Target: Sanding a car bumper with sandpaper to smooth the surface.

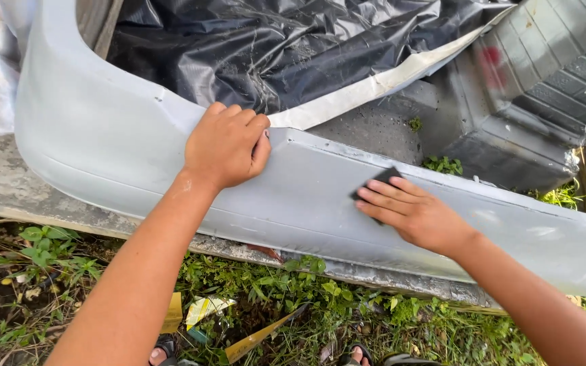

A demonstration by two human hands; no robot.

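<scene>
The right hand lies flat with its fingers stretched out, pressing a small dark sanding pad against the sloping face of a long grey car bumper. Only the pad's upper edge shows beyond the fingertips; the rest is hidden under the hand. The left hand, well apart along the same panel, is curled over the bumper's upper ridge, fingers bent and gripping the edge, thumb tucked against the face.

Just beyond the left hand, behind the ridge, a crumpled black plastic sheet is spread, with a pale strip of tape or paper running along its border toward the far right. Beyond the right hand lies a patch of dusty concrete with small weeds, and farther still a dark ribbed moulded panel.

On the near side of both hands, below the bumper, runs a worn slab edge, then grass and weeds with scraps of yellow litter. The person's sandalled toes show at the bottom edge.
</scene>
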